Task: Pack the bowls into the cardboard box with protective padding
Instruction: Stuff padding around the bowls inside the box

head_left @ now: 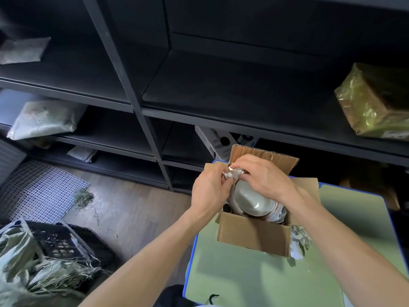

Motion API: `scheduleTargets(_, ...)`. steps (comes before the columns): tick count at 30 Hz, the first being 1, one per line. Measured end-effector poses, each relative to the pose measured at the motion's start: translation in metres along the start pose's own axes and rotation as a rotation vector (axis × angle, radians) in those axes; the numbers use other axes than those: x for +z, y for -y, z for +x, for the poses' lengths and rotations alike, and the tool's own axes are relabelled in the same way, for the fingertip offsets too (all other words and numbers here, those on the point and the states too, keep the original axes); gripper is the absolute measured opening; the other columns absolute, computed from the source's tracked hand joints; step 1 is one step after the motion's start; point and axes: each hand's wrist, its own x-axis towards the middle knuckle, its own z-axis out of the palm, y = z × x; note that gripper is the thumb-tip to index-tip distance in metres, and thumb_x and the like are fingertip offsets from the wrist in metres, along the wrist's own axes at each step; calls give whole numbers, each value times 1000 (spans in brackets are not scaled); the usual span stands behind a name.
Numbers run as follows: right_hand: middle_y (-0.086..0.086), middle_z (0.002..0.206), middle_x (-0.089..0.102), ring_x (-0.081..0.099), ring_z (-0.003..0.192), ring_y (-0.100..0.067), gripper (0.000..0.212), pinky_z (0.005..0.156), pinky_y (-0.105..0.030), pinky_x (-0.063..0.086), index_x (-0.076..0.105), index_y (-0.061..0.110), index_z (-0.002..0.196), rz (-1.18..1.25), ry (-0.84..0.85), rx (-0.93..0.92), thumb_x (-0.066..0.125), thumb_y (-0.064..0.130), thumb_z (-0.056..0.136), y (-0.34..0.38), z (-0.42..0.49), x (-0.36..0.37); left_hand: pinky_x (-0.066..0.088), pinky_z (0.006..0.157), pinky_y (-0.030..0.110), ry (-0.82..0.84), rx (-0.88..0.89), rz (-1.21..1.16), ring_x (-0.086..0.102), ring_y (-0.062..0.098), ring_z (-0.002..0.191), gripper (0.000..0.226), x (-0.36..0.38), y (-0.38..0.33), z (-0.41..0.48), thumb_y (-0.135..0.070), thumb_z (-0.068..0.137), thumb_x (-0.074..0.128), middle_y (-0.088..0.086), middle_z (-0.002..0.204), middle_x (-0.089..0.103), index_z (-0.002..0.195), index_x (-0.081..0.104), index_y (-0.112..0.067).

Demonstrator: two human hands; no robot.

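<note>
An open cardboard box (252, 235) stands on a green table with a blue edge (243, 275). Inside it lies a pale bowl (252, 200), tilted, with crumpled paper around its rim. Above the box's far side, my left hand (208, 191) and my right hand (263, 176) meet, both pinching a small crumpled wad of paper padding (233, 173). More crumpled paper (299, 240) sticks out beside the box's right corner.
Dark metal shelving (155, 103) fills the background, with a gold-wrapped parcel (374, 103) at right and pale bags (44, 118) at left. On the floor at left sit a black crate (59, 240), loose straw and a white grid mat (42, 189).
</note>
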Motion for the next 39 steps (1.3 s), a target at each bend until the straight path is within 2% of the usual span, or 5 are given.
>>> scheduleTargets(8, 10, 124, 49, 59, 100, -16, 25, 83, -32, 51, 64, 22, 124, -103, 12, -34, 58, 23, 99, -1, 4, -2, 51, 61, 32, -44, 35, 83, 54, 11, 72, 12, 7, -4, 0, -33, 93, 62, -7, 91, 57, 94, 69, -24)
scheduleTargets(13, 5, 120, 46, 59, 86, -21, 28, 70, -38, 52, 63, 22, 125, -161, -9, -74, 54, 14, 100, 1, 9, 4, 35, 63, 22, -65, 34, 159, 48, 10, 82, 15, 15, 3, 2, -34, 94, 59, -6, 101, 57, 98, 68, -23)
scheduleTargets(29, 7, 100, 67, 56, 96, -17, 12, 71, -38, 53, 63, 24, 103, -145, -208, 11, 60, 19, 93, -1, 5, 27, 46, 65, 29, -39, 75, 131, 53, 15, 79, 8, 13, 5, 4, -27, 94, 60, -6, 93, 55, 101, 62, -22)
scheduleTargets(35, 12, 101, 69, 54, 99, -15, 15, 67, -37, 54, 72, 21, 100, -124, -318, 17, 61, 14, 93, -6, -5, 30, 30, 55, 23, -36, 75, 123, 48, 14, 71, 3, 11, 3, 6, -18, 89, 62, -8, 84, 49, 89, 61, -20)
scheduleTargets(39, 14, 101, 69, 49, 99, -14, 22, 69, -38, 54, 72, 23, 102, -178, -206, 2, 52, 22, 97, -5, -8, 35, 23, 52, 17, -22, 82, 125, 43, 13, 69, 6, 13, 5, 6, -14, 87, 59, -9, 82, 44, 87, 61, -19)
